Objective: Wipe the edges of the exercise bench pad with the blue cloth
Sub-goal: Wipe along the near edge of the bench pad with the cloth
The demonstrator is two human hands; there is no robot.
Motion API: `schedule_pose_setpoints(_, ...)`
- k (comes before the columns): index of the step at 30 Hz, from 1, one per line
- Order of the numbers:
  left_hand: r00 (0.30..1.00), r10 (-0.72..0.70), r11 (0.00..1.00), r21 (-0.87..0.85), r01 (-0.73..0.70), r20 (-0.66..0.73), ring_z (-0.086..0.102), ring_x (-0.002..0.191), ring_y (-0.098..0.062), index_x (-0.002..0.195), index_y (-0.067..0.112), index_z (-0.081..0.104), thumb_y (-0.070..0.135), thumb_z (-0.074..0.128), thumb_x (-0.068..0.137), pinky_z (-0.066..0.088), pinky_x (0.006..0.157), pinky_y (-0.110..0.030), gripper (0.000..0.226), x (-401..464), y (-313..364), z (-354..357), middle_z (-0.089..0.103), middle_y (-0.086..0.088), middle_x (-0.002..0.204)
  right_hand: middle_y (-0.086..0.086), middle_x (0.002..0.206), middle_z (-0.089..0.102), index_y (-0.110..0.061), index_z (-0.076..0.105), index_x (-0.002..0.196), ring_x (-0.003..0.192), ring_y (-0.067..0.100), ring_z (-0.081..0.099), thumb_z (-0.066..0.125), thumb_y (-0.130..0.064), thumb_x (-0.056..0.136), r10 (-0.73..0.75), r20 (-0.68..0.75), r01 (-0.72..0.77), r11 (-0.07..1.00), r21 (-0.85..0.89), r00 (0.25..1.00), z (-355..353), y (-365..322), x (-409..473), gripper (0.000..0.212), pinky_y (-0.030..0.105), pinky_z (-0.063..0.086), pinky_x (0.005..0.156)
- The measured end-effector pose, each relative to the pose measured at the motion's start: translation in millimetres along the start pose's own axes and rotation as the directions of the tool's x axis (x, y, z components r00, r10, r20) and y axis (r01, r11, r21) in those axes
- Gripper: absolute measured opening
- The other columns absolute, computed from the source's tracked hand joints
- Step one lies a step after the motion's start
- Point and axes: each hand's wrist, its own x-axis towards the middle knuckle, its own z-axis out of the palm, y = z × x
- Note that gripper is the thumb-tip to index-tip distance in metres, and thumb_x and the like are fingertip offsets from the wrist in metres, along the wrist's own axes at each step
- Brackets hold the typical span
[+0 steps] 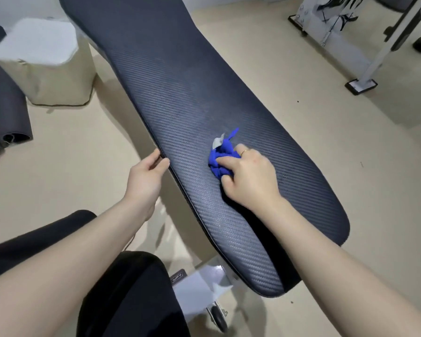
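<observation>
The long dark bench pad (185,93) with a woven carbon-look surface runs from the top left to the lower right of the head view. My right hand (250,176) presses a bunched blue cloth (220,158) onto the pad's top surface, near the middle of its width. A small white tag sticks out of the cloth. My left hand (145,175) grips the pad's left edge, thumb on top and fingers curled under the rim.
A beige fabric bin with a white top (46,62) stands on the floor to the left. Rolled dark mats (5,105) lie at the far left. A white machine frame (365,45) stands at the top right. The bench's white base and wheel (216,312) sit below the pad.
</observation>
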Motion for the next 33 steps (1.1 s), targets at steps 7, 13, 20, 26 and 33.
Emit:
schedule_pose_setpoints(7,0.991,-0.013,0.997,0.075,0.003,0.131,0.057,0.102,-0.006,0.124,0.021,0.055,0.022,0.043,0.096,0.041,0.096,-0.027,0.030,-31.3,-15.8,2.9,0.061,0.010,0.115,0.003,0.065,0.054,-0.029,0.072,0.079,0.056,0.026,0.057,0.039,-0.034,0.063,-0.298,0.007,0.297,0.952,0.071,0.954,-3.4,-16.6,-37.8,0.037,0.025,0.044,0.051)
schedule_pose_setpoints(13,0.996,0.011,1.000,0.021,-0.013,0.093,0.059,0.100,-0.005,0.124,0.018,0.056,0.015,0.040,0.097,0.046,0.088,-0.018,0.033,-37.1,-13.7,15.9,0.065,0.011,0.114,0.007,0.078,0.060,-0.026,0.072,0.084,0.067,0.031,0.059,0.045,-0.029,0.066,-0.065,0.007,0.065,0.998,-0.002,0.998,-5.0,-18.8,-31.0,0.032,0.031,0.044,0.058)
schedule_pose_setpoints(20,0.997,-0.030,0.992,-0.121,0.038,0.067,0.053,0.096,-0.013,0.128,0.006,0.055,0.007,0.050,0.093,0.042,0.092,-0.030,0.035,-27.7,-19.2,18.7,0.062,0.000,0.108,0.004,0.069,0.056,-0.030,0.073,0.086,0.058,0.028,0.057,0.040,-0.031,0.067,-0.051,-0.016,0.053,0.994,0.097,0.999,-3.0,-17.9,-53.6,0.039,0.026,0.043,0.055)
schedule_pose_setpoints(26,0.992,-0.068,0.974,-0.206,0.090,0.110,0.057,0.111,-0.014,0.140,0.008,0.045,0.009,0.058,0.091,0.038,0.112,-0.041,0.050,-27.9,-21.4,8.4,0.056,-0.010,0.136,0.007,0.073,0.059,-0.026,0.073,0.083,0.056,0.030,0.056,0.040,-0.028,0.067,0.119,-0.118,-0.121,0.992,-0.016,0.986,2.1,-29.2,-42.5,0.036,0.028,0.039,0.054)
schedule_pose_setpoints(33,0.987,-0.132,0.946,-0.287,0.152,0.090,0.053,0.098,-0.009,0.142,0.010,0.042,0.010,0.057,0.092,0.035,0.111,-0.038,0.052,-26.5,-24.0,17.9,0.061,-0.005,0.127,0.006,0.068,0.057,-0.027,0.074,0.084,0.055,0.027,0.057,0.038,-0.030,0.065,0.126,-0.092,-0.123,0.992,0.038,0.988,4.5,-22.9,-53.4,0.041,0.027,0.044,0.054)
